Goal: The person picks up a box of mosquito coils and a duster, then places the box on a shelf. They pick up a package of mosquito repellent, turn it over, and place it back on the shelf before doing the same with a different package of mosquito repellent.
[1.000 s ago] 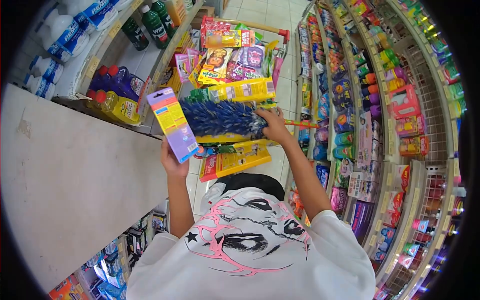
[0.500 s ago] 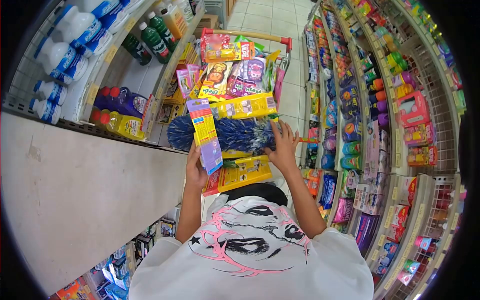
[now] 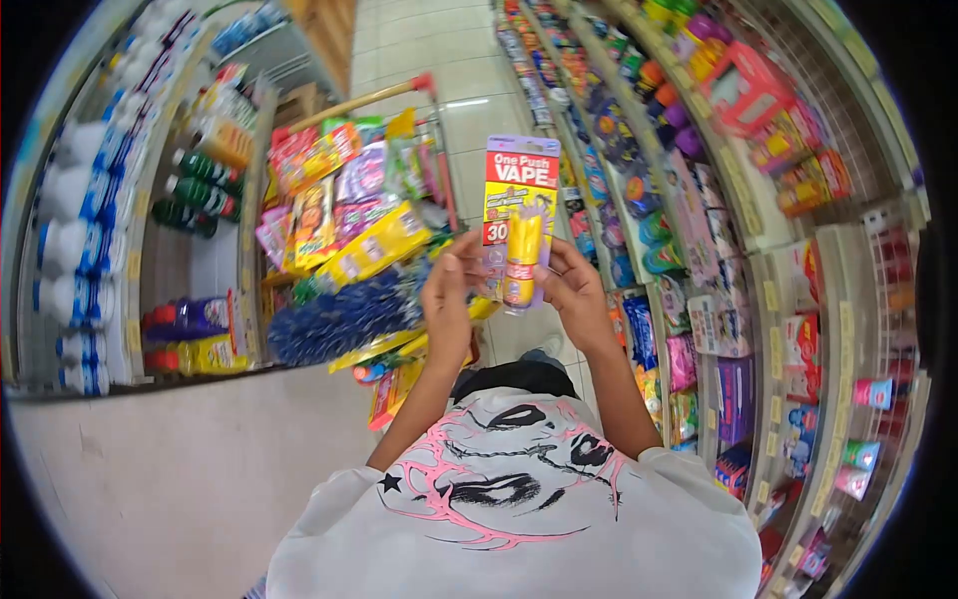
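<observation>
A One Push Vape package (image 3: pixel 516 180) with a red and yellow card front and a yellow tube faces up between my hands. My right hand (image 3: pixel 577 295) grips its lower right edge. My left hand (image 3: pixel 451 290) is at its lower left side, with fingers bent against the edge. Left of my hands, a blue fluffy duster (image 3: pixel 344 317) lies across the cart among yellow packages (image 3: pixel 374 245). Colourful packets (image 3: pixel 314 215) are heaped further up in the cart.
The shopping cart's handle bar (image 3: pixel 354 103) has red ends. Shelves with white bottles (image 3: pixel 75 240) and dark green bottles (image 3: pixel 205 195) stand on the left. Packed shelves (image 3: pixel 733 359) curve along the right. Tiled floor (image 3: pixel 474 60) shows beyond.
The package has moved right, away from above the duster, and now shows its front. My right hand has left the duster and holds the package. The view has turned, shifting the cart left.
</observation>
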{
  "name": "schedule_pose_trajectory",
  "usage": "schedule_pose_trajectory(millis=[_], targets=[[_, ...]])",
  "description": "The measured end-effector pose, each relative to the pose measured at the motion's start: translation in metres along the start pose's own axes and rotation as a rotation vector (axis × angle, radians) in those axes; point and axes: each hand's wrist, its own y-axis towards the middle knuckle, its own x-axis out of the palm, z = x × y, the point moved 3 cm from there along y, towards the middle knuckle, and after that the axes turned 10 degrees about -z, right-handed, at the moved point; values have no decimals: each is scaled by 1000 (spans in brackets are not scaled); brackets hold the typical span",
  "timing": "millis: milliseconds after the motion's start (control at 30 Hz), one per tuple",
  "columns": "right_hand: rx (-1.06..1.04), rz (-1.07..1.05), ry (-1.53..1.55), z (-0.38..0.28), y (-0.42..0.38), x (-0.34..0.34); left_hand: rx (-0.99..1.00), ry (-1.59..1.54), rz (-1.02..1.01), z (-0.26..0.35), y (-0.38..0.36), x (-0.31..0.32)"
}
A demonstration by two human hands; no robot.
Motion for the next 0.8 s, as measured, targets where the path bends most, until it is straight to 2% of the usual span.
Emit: schedule_pose_trajectory(millis=[33,67,133,267,333,400,467,633,733,800], targets=[[25,39,178,-7,-8,-18,22,25,73,3,4,13],[43,74,359,-13,-17,-35,15,25,32,1,10,30],[-22,111,374,-23,-31,-67,12,83,34,-5,26,62],[-82,140,358,-44,-54,-118,-122,61,-226,-40,49,115],[-38,139,357,-50,-64,-138,-123,23,-264,-50,60,144],[-89,165,358,-57,-70,-155,-194,-15,-252,-61,70,159],[-42,167,311,-62,-77,-172,-205,-46,-264,-63,77,180],[-134,263,293,-76,-86,-205,-199,-69,-359,-77,102,216],[-141,359,154,-93,-87,-227,-199,-54,-425,-78,124,238],[-163,435,-110,-105,-84,-240,-211,-49,-464,-78,141,251]])
